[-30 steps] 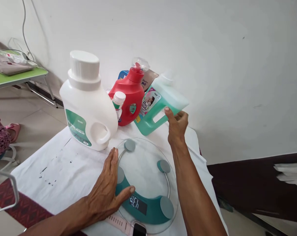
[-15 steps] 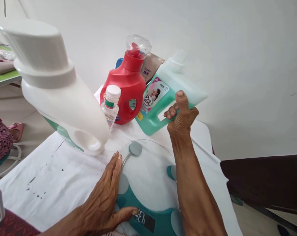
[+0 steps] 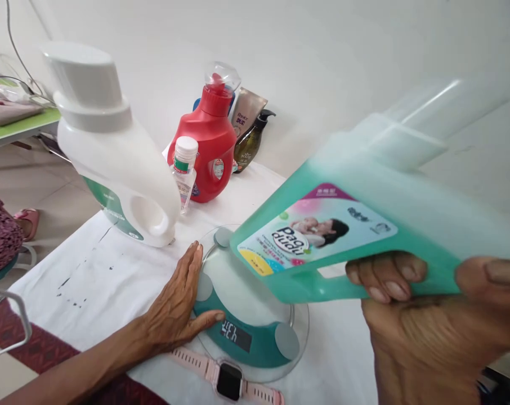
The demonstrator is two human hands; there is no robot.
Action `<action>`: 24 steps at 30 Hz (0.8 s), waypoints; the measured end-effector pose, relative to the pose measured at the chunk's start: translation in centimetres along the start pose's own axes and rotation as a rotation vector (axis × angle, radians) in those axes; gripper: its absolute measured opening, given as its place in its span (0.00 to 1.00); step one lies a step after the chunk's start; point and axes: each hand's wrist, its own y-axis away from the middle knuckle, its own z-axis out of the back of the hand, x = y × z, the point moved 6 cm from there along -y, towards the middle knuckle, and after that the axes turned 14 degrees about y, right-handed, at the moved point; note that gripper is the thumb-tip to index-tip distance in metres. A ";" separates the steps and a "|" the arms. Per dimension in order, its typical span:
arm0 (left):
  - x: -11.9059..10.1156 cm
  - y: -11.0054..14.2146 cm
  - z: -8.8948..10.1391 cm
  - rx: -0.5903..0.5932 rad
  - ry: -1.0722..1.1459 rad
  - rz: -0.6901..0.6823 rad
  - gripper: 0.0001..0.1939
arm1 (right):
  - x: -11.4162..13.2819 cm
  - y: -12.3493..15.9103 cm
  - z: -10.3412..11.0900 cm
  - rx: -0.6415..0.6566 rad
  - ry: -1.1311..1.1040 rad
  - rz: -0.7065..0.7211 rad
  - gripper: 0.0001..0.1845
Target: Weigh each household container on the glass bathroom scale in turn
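My right hand (image 3: 432,298) grips a large green detergent bottle (image 3: 305,247) by its handle, tilted over the scale with its cap to the upper right. Its lower end overlaps the far side of the round glass scale (image 3: 255,349); I cannot tell whether they touch. My left hand (image 3: 179,304) lies with fingers stretched out along the scale's left edge, the thumb beside its digital display (image 3: 236,336). A pink-strapped smartwatch (image 3: 229,381) lies at the scale's near edge.
Behind stand a white detergent bottle (image 3: 107,146), a small clear bottle (image 3: 184,174), a red detergent jug (image 3: 208,140), a Rejoice tube (image 3: 247,109) and a dark pump bottle (image 3: 250,140). A white cloth (image 3: 86,281) covers the table. At left, a person's foot (image 3: 26,224) shows.
My right hand has brought the green bottle off the back of the table, nearer and to the right, over the scale. The smartwatch and dark pump bottle now show. My left hand stays at the scale.
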 end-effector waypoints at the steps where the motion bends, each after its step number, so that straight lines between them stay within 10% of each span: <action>1: 0.1 0.0 0.0 -0.002 -0.001 0.001 0.57 | -0.2 1.1 0.6 0.016 -0.002 -0.021 0.30; 15: 1.0 0.4 0.3 -0.106 -0.064 -0.023 0.48 | -2.5 7.1 2.8 0.299 -0.126 0.046 0.34; 20: 2.2 0.7 0.0 -0.121 -0.082 -0.040 0.47 | -5.6 3.4 6.0 0.078 0.153 0.097 0.49; 24: 2.2 0.9 -0.1 -0.224 -0.057 -0.032 0.45 | -10.4 -3.9 6.0 0.081 0.466 0.144 0.36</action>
